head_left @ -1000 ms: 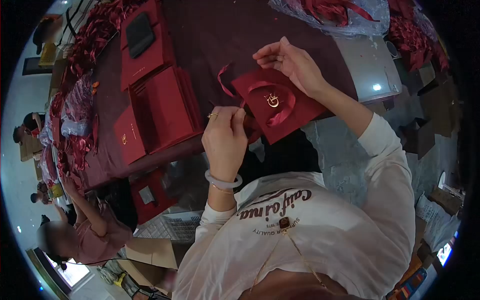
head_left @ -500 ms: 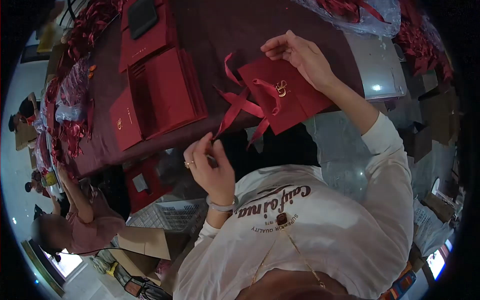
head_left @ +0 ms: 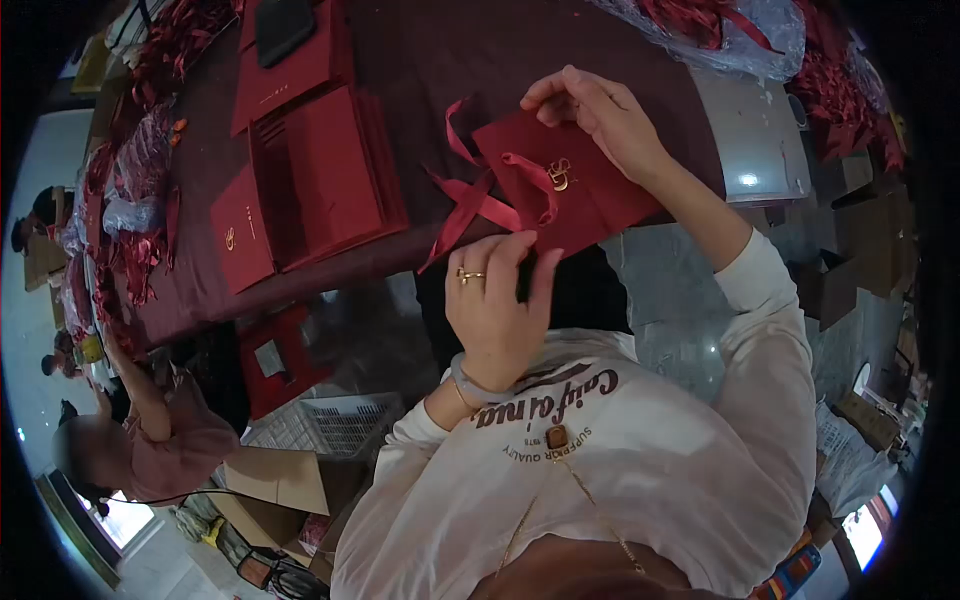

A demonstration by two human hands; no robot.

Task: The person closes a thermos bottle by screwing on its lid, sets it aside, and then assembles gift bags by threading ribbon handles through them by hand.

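A red card-like bag (head_left: 610, 195) with a gold emblem and a ribbon loop lies at an angle over the table's front edge. My right hand (head_left: 610, 120) rests on its upper edge, fingers loosely curled and apart, with nothing visible between them. My left hand (head_left: 500, 315), wearing a ring and bracelet, is at the bag's lower left edge. Its thumb and forefinger are apart beside the ribbon; the ribbon's lower end is hidden behind the fingers. A crossed red ribbon tail (head_left: 465, 205) spreads left of the bag.
Stacked red bags (head_left: 325, 180) lie on the dark red tablecloth (head_left: 430, 70), with a black phone (head_left: 284, 30) behind. Ribbon piles in plastic (head_left: 140, 200) line the left side. A co-worker (head_left: 170, 440) is at the lower left, near a white crate (head_left: 345, 425) and a carton (head_left: 275, 480).
My left hand drew back from the bag, then moved up and right to its lower edge. The ribbon tails came into view, crossed. My right hand stayed at the bag's upper edge.
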